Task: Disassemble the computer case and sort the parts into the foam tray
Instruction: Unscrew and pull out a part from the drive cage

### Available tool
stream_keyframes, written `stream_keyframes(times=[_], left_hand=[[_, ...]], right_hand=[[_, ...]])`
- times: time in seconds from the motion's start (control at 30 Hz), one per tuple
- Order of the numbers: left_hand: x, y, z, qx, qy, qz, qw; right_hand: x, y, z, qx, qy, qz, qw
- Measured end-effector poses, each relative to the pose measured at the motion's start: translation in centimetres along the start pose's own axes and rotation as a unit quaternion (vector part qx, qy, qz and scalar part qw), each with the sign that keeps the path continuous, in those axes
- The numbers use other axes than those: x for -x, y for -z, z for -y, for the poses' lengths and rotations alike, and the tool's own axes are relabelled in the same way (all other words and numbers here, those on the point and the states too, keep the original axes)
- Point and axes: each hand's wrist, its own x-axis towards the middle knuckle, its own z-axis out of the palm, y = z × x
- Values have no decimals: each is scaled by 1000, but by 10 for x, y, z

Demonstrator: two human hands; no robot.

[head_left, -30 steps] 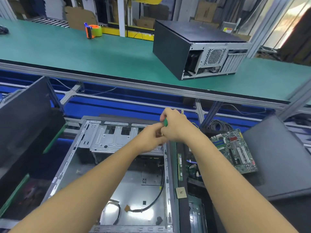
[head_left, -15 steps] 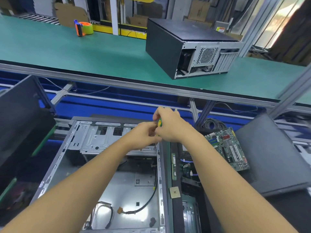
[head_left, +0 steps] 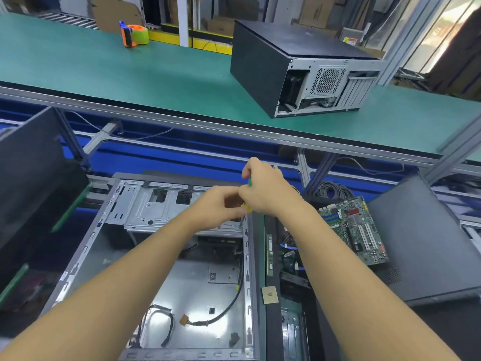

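Our right hand still grips the screwdriver, our left hand pinches its lower part at the drive cage's 4 o'clock corner, so unscrewing apparently continues.

Bare matt grey sheet-metal case, matt green belt, glossy motherboard.

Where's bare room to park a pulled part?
Free: green bench top between the orange-green tape dispenser and the closed black computer case; dark grey slab right of the green motherboard. Crowded: open grey metal chassis, black cable on its floor, left hand and right hand on a green-and-yellow screwdriver.
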Motion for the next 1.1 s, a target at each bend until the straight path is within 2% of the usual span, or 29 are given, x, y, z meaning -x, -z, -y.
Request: stream_keyframes(times=[0.1,0.23,0.3,0.37,0.43,0.57,0.63,0.77,0.87,0.93,1.03,1.1], left_hand=[[-3,-1,0,-15,19,-23,999],[-12,-12,-4,-140,37,-74,987],[-14,-18,-7,-162,16,-81,983],[-14,-18,-7,-147,-8,-45,988],[-10,-9,-6,-77,-21,-3,997],[-7,4,0,-52,18,-1,998],[-10,1,3,-69,24,-26,997],[-19,-10,3,-126,41,-79,988],[-19,-7,10,-167,25,-28,985],[-15,4,22,-214,31,17,976],[-6,11,43,-294,69,36,953],[-4,3,49,-296,74,39,952]], right_hand=[[1,0,2,-7,-3,24,1000],[4,-4,5,102,-37,-63,992],[3,-5,6,96,-55,-73,991],[1,-6,4,67,-35,-66,995],[0,-4,0,28,-21,-42,998],[-3,1,-2,-27,-8,19,999],[-4,-2,-1,-17,-6,3,1000],[-2,-6,1,77,-46,-79,993],[-4,-5,-2,37,-40,-66,996],[-6,0,-4,10,-32,-29,999],[-7,4,-7,-40,-7,29,999],[-7,0,-7,-63,0,35,997]])
